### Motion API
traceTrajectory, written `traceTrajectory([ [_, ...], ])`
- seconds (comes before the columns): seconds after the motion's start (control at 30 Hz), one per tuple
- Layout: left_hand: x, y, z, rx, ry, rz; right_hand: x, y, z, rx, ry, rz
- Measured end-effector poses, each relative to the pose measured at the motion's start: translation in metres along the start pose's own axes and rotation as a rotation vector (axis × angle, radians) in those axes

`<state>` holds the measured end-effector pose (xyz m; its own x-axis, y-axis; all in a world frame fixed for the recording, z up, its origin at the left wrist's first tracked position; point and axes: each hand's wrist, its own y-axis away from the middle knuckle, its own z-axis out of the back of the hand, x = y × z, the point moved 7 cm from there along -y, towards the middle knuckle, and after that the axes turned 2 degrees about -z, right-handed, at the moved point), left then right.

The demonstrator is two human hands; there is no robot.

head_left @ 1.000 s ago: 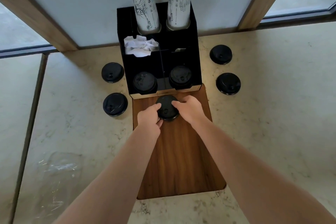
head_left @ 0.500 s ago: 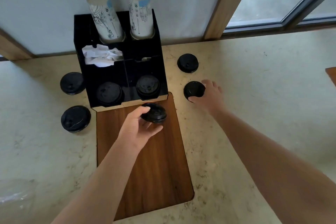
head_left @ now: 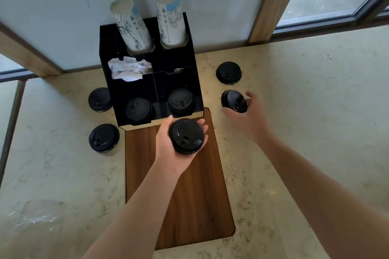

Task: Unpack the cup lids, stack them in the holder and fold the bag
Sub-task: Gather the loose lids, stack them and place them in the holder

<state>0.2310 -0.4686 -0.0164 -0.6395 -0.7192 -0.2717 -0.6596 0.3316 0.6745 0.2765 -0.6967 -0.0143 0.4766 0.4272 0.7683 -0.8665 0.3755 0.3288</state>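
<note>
There were 7 black lids: 3 on the counter, 2 in the holder, 2 in hands. 2 cup stacks stood in the holder, beside 1 crumpled paper. 1 plastic bag lay apart.

Glossy black round plastic cup lids are matching a matte black boxy plastic holder, whose lower front edge is showing pale tan. Two tall stacks of white paper cups are displaying black line drawings and light blue patches. Crumpled white paper napkins are contrasting with the dark compartment. A cream marble countertop is showing faint grey-brown veining around a dark walnut-brown wooden inset panel with streaky grain. A clear crinkled plastic bag is glinting whitish.
</note>
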Motion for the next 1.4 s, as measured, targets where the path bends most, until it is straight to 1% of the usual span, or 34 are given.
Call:
traceTrajectory([
  [0.03,0.001,-0.001,0.001,-0.010,0.021,-0.011,0.011,0.019,-0.004,0.031,-0.072,0.031],
  [0.07,0.003,-0.001,0.001,-0.018,0.045,-0.025,0.023,0.041,-0.010,0.072,-0.086,0.085],
  [0.13,0.006,-0.001,0.001,-0.023,0.046,-0.043,0.043,0.079,-0.026,0.133,-0.036,0.204],
  [0.23,0.011,0.002,-0.003,0.004,-0.003,-0.045,0.058,0.112,-0.041,0.095,0.052,0.304],
  [0.33,0.013,0.005,-0.001,-0.010,-0.029,-0.078,0.063,0.124,-0.049,-0.009,0.187,0.338],
  [0.43,0.010,0.008,0.000,-0.008,-0.063,-0.119,0.060,0.126,-0.054,-0.050,0.248,0.321],
  [0.57,0.005,0.012,-0.001,0.003,-0.101,-0.119,0.061,0.123,-0.056,-0.056,0.343,0.315],
  [0.67,0.006,0.012,-0.006,0.004,-0.119,-0.089,0.062,0.121,-0.057,0.027,0.386,0.347],
  [0.7,0.006,0.010,-0.008,0.004,-0.113,-0.076,0.061,0.116,-0.058,0.089,0.375,0.353],
  [0.77,0.004,0.005,-0.012,0.006,-0.065,-0.053,0.058,0.094,-0.054,0.191,0.251,0.308],
  [0.8,0.002,0.002,-0.014,0.019,-0.036,-0.032,0.055,0.075,-0.045,0.181,0.160,0.253],
  [0.87,-0.003,-0.003,-0.023,0.051,0.021,-0.012,0.050,0.021,-0.017,0.043,0.052,0.147],
  [0.93,-0.010,-0.007,-0.031,0.072,0.067,-0.019,0.050,-0.032,0.004,-0.067,0.136,0.100],
  [1.0,-0.018,-0.013,-0.038,0.073,0.086,-0.030,0.054,-0.073,0.007,-0.078,0.275,0.088],
  [1.07,-0.025,-0.018,-0.043,0.058,0.083,-0.043,0.058,-0.101,0.000,-0.054,0.384,0.093],
  [1.13,-0.030,-0.021,-0.047,0.038,0.080,-0.045,0.057,-0.119,-0.007,-0.051,0.458,0.090],
  [1.23,-0.039,-0.027,-0.043,0.034,0.094,-0.046,0.051,-0.137,-0.014,-0.052,0.482,0.077],
  [1.33,-0.046,-0.030,-0.037,0.018,0.086,-0.052,0.051,-0.144,-0.019,-0.079,0.527,0.126],
  [1.4,-0.049,-0.027,-0.032,-0.010,0.095,-0.057,0.053,-0.138,-0.016,-0.097,0.526,0.122],
])
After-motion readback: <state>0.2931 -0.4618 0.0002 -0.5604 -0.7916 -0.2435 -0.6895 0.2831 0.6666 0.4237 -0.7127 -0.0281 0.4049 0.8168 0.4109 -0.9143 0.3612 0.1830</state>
